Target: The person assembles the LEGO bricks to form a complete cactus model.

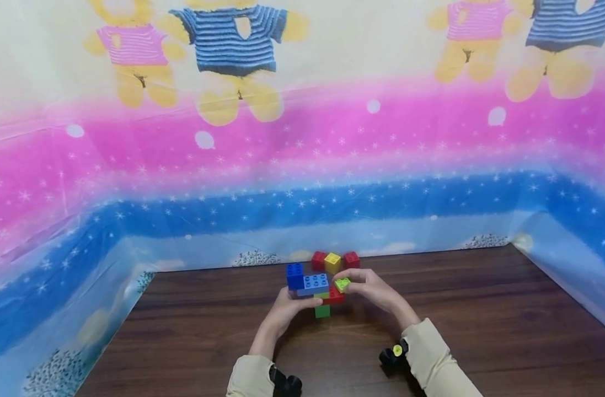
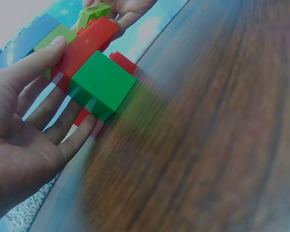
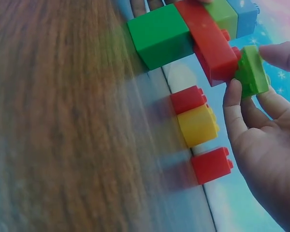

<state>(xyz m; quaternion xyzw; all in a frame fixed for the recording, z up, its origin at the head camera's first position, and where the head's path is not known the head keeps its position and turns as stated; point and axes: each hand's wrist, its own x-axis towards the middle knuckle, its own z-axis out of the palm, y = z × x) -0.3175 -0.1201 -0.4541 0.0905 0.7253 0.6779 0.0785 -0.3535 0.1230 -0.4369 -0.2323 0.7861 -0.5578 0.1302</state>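
Note:
My left hand (image 1: 287, 306) grips a stack of toy building bricks from its left side, the thumb lying across the front. At the bottom of the stack is a green brick (image 2: 104, 86), with a long red brick (image 2: 89, 46) above it. Higher up come a lime brick (image 3: 221, 17), a light blue brick (image 1: 315, 283) and, at the upper left, a dark blue brick (image 1: 294, 275). Between thumb and fingertips my right hand (image 1: 374, 289) pinches a small lime brick (image 3: 253, 72). It sits close over the studs at the right end of the red brick.
Behind the stack, near the table's back edge, stand a red brick (image 1: 319, 261), a yellow brick (image 1: 333, 263) and another red brick (image 1: 352, 259). The dark wooden table (image 1: 193, 336) meets a printed cloth backdrop (image 1: 262, 209) at the back.

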